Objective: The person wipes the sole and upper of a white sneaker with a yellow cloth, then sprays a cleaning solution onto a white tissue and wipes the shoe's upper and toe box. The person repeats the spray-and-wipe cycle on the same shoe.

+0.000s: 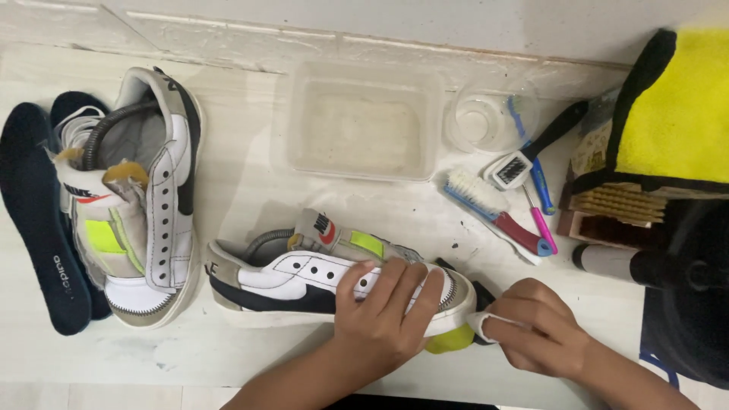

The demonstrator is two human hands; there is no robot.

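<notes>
Steadying sneaker (pixel 304 285), left hand (pixel 383 315); right hand (pixel 535 334) perhaps wiping.

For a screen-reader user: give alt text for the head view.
A left hand presses a white-and-black sneaker on its side while the right hand holds a white wipe at its toe. Brushes and a clear tub lie beyond.

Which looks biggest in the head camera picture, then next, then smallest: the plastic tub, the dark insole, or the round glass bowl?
1. Plastic tub, though the dark insole is longer and narrower, so those two are close.
2. Dark insole.
3. Round glass bowl, clearly smallest.
</notes>
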